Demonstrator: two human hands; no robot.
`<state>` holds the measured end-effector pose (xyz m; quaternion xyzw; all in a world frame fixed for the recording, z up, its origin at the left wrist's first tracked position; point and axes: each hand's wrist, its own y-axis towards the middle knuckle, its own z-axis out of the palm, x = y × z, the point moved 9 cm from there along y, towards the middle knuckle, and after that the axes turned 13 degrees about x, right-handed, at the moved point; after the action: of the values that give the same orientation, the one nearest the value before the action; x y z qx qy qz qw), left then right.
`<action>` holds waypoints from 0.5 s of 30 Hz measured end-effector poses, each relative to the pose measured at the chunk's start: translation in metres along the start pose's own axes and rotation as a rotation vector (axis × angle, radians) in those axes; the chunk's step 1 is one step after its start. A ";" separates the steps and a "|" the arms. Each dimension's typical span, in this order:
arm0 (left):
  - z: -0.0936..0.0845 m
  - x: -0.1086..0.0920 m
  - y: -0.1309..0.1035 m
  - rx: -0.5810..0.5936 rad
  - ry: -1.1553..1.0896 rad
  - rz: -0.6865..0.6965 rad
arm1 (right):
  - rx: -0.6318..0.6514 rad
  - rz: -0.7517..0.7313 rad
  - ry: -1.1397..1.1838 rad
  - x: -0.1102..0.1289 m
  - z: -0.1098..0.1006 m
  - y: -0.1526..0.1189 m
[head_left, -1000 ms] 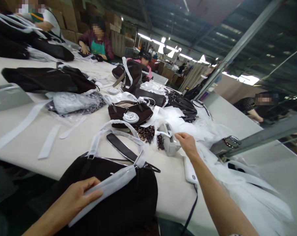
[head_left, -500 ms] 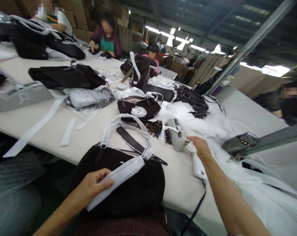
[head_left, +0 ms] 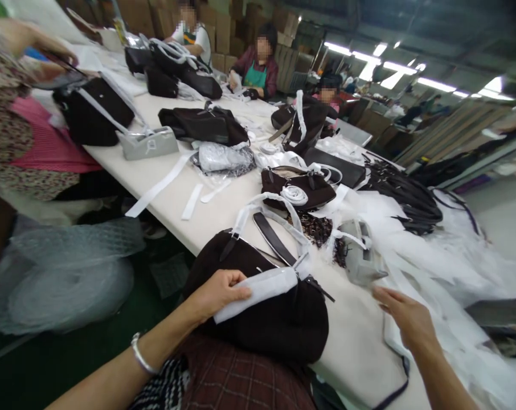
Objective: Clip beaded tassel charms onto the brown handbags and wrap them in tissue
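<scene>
A dark brown handbag (head_left: 266, 319) stands at the table's near edge against my body. White wrapping covers its handles (head_left: 279, 199), and a black strap (head_left: 275, 239) lies across its opening. My left hand (head_left: 221, 293) pinches the end of a white wrapping strip (head_left: 258, 293) that lies across the bag's front and reaches a handle base. Off to the right, my right hand (head_left: 405, 316) is close beside a grey tape dispenser (head_left: 363, 265), thumb and fingertips together. Whatever those fingertips hold is too small and blurred to make out.
A smaller dark bag (head_left: 298, 188) and a plastic-wrapped bundle (head_left: 224, 159) lie beyond. White sheets (head_left: 433, 285) cover the right side. Another grey dispenser (head_left: 149, 142) stands left, near a co-worker (head_left: 31, 125) handling a bag. A bubble-wrap roll (head_left: 70, 290) is on the floor.
The view has swung left, bringing the co-worker at the left into sight. My right hand has drawn back from the tape dispenser toward me. My left hand keeps its grip on the strip.
</scene>
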<state>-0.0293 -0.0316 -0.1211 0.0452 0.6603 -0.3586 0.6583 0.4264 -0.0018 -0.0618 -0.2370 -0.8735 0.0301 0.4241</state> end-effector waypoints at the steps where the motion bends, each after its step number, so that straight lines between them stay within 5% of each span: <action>1: -0.001 -0.003 -0.001 -0.012 0.038 0.011 | 0.091 -0.041 0.099 0.022 0.022 -0.018; 5: -0.006 -0.016 -0.008 -0.084 0.201 0.036 | 0.580 -0.169 0.298 0.124 0.145 -0.104; 7: -0.006 -0.021 -0.012 -0.109 0.265 0.048 | 0.814 -0.195 0.349 0.158 0.203 -0.140; 8: -0.005 -0.023 -0.014 -0.116 0.290 0.059 | 0.834 -0.219 0.357 0.167 0.221 -0.150; 11: -0.004 -0.028 -0.019 -0.152 0.354 0.103 | 0.757 -0.241 0.296 0.167 0.247 -0.152; 15: -0.005 -0.029 -0.023 -0.218 0.445 0.126 | 0.681 -0.188 0.206 0.147 0.253 -0.140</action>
<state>-0.0421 -0.0339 -0.0861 0.0929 0.8197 -0.2246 0.5186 0.1031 -0.0239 -0.0811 -0.0027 -0.7842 0.2559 0.5653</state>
